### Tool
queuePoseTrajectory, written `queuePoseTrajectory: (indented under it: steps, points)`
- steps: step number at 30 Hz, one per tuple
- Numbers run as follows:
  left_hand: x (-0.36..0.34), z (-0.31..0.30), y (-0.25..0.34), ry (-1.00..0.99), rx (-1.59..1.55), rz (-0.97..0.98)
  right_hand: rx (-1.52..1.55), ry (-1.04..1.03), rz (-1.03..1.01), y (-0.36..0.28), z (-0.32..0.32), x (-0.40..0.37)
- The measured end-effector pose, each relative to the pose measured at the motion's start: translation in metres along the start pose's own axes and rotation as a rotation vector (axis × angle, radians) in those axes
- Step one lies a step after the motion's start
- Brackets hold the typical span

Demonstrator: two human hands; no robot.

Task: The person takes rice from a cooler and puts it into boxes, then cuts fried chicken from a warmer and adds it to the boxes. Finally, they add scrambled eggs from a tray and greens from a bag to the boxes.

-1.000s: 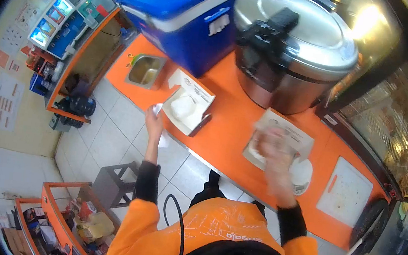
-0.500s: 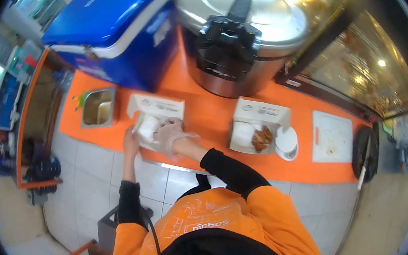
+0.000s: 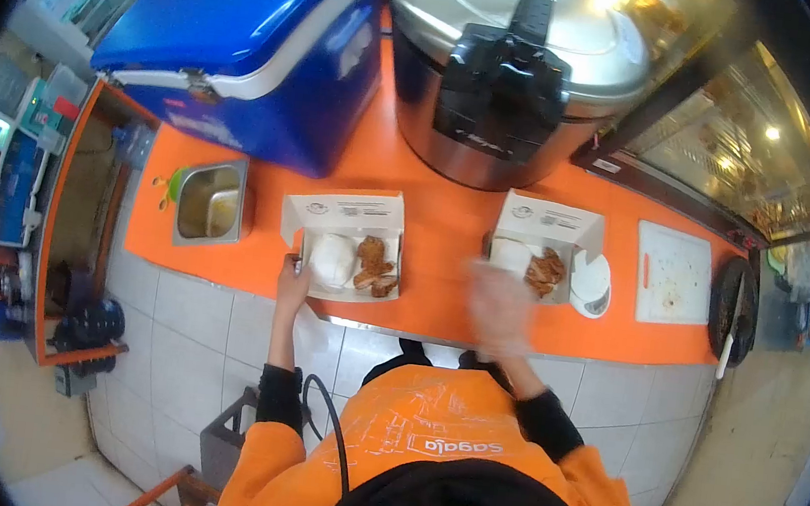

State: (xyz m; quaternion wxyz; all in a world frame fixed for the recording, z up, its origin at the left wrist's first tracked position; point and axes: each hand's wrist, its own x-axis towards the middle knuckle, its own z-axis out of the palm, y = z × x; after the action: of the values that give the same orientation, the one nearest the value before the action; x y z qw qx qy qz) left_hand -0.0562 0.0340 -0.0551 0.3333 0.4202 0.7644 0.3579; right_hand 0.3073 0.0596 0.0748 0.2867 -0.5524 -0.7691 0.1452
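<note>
At the front edge of the orange bench (image 3: 447,238), the left hand (image 3: 293,282) grips a white cardboard box (image 3: 345,208), brown fried chicken (image 3: 373,261) now showing inside. The right hand (image 3: 501,311) has left it, too blurred to tell its grip. The orange top (image 3: 448,398) reads "Sagaja".

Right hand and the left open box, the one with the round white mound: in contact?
Apart. In the head view, orange counter shows between the left open box and the motion-blurred right hand.
</note>
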Motion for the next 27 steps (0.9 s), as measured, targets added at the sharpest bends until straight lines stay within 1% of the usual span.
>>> queuePoseTrajectory:
  steps: [1,2,3,4,6,7,8,11,13,15,16,17,20,21,22,23,24,25,26,27]
  points:
    - [0.001,-0.001,-0.002,-0.002,0.005,-0.009,-0.033,0.249,0.304,0.032,-0.003,-0.022]
    - [0.002,-0.002,-0.002,-0.009,0.009,-0.016,-0.074,0.254,0.557,0.036,-0.035,-0.019]
    - [0.004,-0.001,-0.001,-0.02,0.014,-0.019,-0.028,0.303,0.671,0.082,-0.036,-0.039]
    - [0.001,-0.006,0.016,-0.075,0.064,-0.062,0.018,0.358,0.79,0.115,-0.03,-0.057]
    - [0.019,-0.006,-0.014,-0.134,0.137,-0.082,-0.143,0.039,0.815,0.117,-0.043,-0.047]
    - [0.023,-0.002,-0.007,-0.173,0.174,-0.085,-0.223,-0.115,0.834,0.119,-0.053,-0.045]
    - [0.018,-0.002,-0.003,-0.149,0.234,-0.035,-0.179,-0.167,0.903,0.156,-0.027,-0.06]
    - [0.008,-0.008,0.014,-0.218,0.498,0.009,-0.127,-0.117,0.883,0.201,0.005,-0.077]
    - [0.003,-0.015,0.016,-0.228,0.234,-0.055,-0.115,-0.045,0.832,0.199,0.006,-0.072]
    - [0.006,-0.011,-0.015,-0.187,-0.266,-0.274,-0.041,-0.029,0.895,0.184,0.0,-0.06]
    - [0.001,-0.005,-0.027,-0.114,-0.296,-0.218,0.037,-0.044,0.98,0.154,-0.02,-0.042]
    - [-0.006,0.0,-0.035,-0.038,-0.329,-0.159,0.12,-0.057,1.058,0.139,-0.032,-0.03]
    - [-0.02,0.011,-0.037,-0.04,-0.569,-0.34,0.186,-0.226,1.049,0.153,-0.038,-0.028]
    - [-0.027,0.013,-0.027,-0.046,-0.555,-0.356,0.316,-0.19,1.031,0.175,-0.024,-0.04]
    - [-0.039,0.014,-0.004,-0.049,-0.544,-0.369,0.446,-0.153,1.005,0.211,0.006,-0.057]
    - [-0.048,0.018,0.012,-0.049,-0.534,-0.381,0.617,-0.097,1.046,0.214,0.0,-0.061]
    - [-0.055,0.024,0.018,-0.004,-0.509,-0.337,0.785,-0.036,1.089,0.217,-0.007,-0.065]
    - [-0.066,0.03,0.038,0.025,-0.435,-0.314,0.999,0.049,1.2,0.175,-0.055,-0.055]
    - [-0.084,0.033,0.068,0.051,-0.361,-0.291,1.215,0.139,1.305,0.155,-0.09,-0.056]
    - [-0.097,0.04,0.09,0.074,-0.289,-0.269,1.209,0.093,1.272,0.167,-0.104,-0.071]
